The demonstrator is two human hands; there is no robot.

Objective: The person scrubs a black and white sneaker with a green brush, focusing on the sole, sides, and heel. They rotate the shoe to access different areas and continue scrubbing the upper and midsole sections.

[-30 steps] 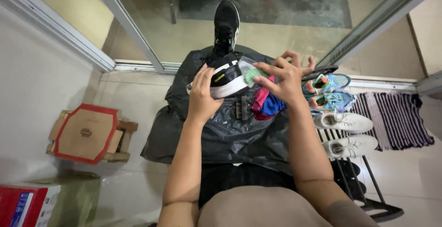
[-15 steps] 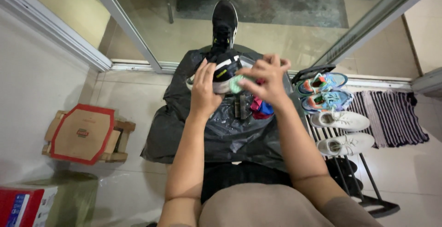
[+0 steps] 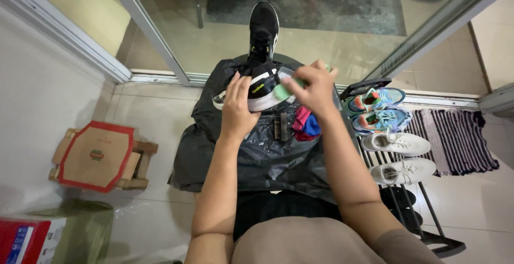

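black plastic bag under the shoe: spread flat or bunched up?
Spread, though wrinkled: the bag lies open across the floor under the shoe, brush and cloths.

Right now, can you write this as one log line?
left hand: holds black shoe | right hand: presses green sponge on shoe | under: black bag | nearby: brush

An octagonal brown cardboard box lid [image 3: 96, 156], red-edged, lies left; a red-and-blue package [image 3: 27, 240] sits bottom-left.
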